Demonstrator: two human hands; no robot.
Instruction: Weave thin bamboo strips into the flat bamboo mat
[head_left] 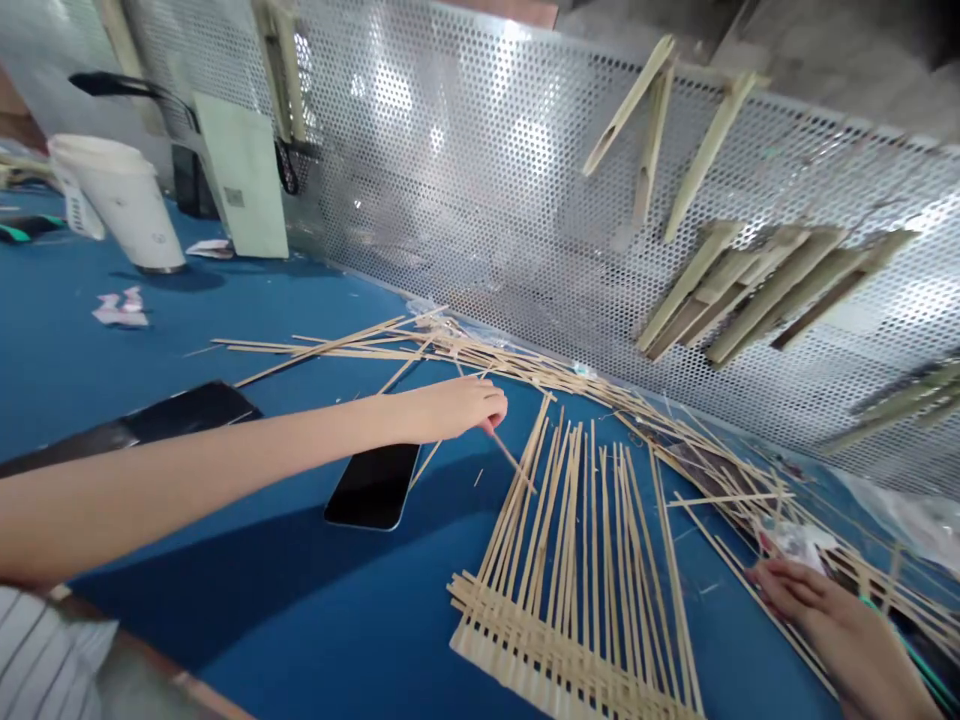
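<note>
A partly woven bamboo mat point(577, 600) lies on the blue table point(247, 590), its long strips fanning away from a woven band at the near edge. My left hand point(461, 407) reaches across the table, fingers pinched on a thin bamboo strip point(514, 462) that points down toward the mat's left strips. My right hand point(810, 590) rests at the lower right on loose strips, fingers curled beside a small crumpled clear wrapper point(795, 540); what it holds is unclear.
A black phone point(373, 485) lies face up under my left forearm. A dark tablet point(180, 412) sits further left. A pile of loose bamboo strips point(525, 365) runs along the perforated metal screen point(480, 180). A white cup point(124, 200) stands far left.
</note>
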